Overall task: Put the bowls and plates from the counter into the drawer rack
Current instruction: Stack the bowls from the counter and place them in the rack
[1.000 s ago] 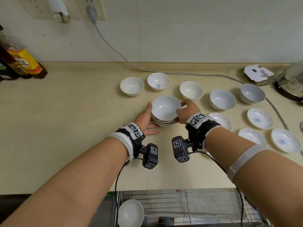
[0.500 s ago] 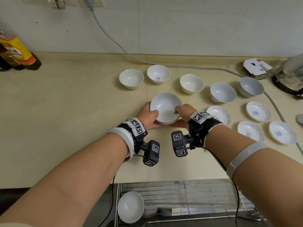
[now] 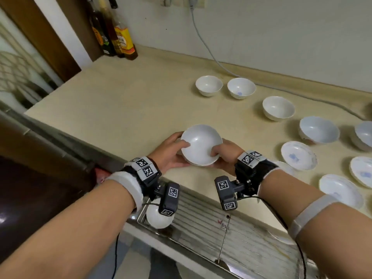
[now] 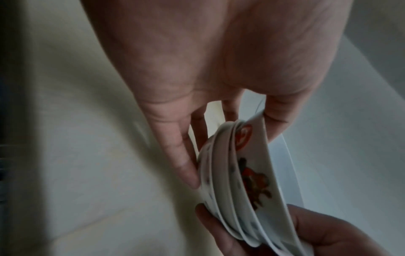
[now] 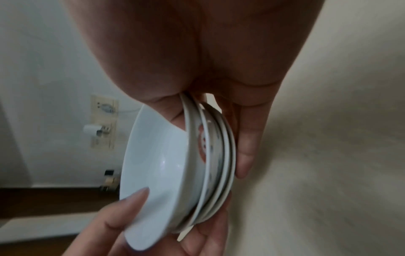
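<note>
I find no legible text, brand or number in any view. The bottles point(image 3: 120, 40) at the back corner of the counter carry yellow and orange labels, but the print is too blurred for me to read. The wrist bands point(image 3: 144, 167) and the wrist cameras point(image 3: 225, 193) bear black-and-white square code markers, which are patterns, not characters. The stacked bowls point(image 4: 247, 175) show red and dark painted decoration on the outer wall; I cannot read it as writing.
</note>
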The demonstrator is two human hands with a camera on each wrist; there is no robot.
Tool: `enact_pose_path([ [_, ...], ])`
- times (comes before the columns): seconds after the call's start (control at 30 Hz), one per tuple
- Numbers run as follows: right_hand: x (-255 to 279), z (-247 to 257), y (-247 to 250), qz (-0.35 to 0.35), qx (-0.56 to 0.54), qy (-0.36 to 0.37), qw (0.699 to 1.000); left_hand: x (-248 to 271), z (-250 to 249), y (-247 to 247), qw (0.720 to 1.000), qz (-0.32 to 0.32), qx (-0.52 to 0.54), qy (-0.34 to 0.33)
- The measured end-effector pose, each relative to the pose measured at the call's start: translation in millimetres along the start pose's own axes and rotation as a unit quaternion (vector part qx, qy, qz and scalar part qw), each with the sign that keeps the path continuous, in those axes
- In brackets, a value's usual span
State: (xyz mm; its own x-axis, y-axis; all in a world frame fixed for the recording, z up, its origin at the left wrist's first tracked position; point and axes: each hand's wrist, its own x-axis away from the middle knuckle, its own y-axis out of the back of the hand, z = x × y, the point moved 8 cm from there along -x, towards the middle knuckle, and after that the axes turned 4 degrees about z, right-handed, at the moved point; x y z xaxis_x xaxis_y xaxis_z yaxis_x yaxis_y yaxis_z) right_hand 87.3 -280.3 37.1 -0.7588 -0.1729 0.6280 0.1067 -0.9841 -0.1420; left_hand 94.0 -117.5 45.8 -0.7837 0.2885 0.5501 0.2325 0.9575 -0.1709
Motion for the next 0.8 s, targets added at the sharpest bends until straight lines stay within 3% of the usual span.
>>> enact_pose_path([
  [0.17, 31.8, -39.3, -36.0, 0.116, 0.009, -0.038, 0.992, 68.8, 57.2, 14.8, 0.996, -0.078, 0.049, 0.010],
  [0.23, 39.8, -51.0, -51.9, 0.151, 0.025, -0.051, 0.987, 92.9, 80.5, 39.9, 0.985, -0.168, 0.039, 0.015],
  [0.33, 47.8, -71.5, -75.1, 0.195, 0.033, -0.077, 0.977, 135.1, 125.7, 99.7, 0.920, -0.373, -0.102, 0.062],
  [0.4, 51.4, -87.3, -86.8, 0.210, 0.040, -0.098, 0.972, 160.1, 164.6, 126.2, 0.883, -0.435, -0.117, 0.128],
  [0.53, 57.5, -118.0, -98.2, 0.226, 0.074, -0.133, 0.962, 172.7, 233.0, 118.4, 0.884, -0.397, 0.021, 0.247],
  [0.7, 49.2, -161.2, -85.8, 0.205, 0.100, -0.171, 0.958, 134.3, 258.1, 96.4, 0.911, -0.314, 0.173, 0.204],
  [0.8, 42.1, -185.8, -71.2, 0.167, 0.079, -0.196, 0.963, 122.9, 259.9, 97.6, 0.919, -0.296, 0.184, 0.184],
])
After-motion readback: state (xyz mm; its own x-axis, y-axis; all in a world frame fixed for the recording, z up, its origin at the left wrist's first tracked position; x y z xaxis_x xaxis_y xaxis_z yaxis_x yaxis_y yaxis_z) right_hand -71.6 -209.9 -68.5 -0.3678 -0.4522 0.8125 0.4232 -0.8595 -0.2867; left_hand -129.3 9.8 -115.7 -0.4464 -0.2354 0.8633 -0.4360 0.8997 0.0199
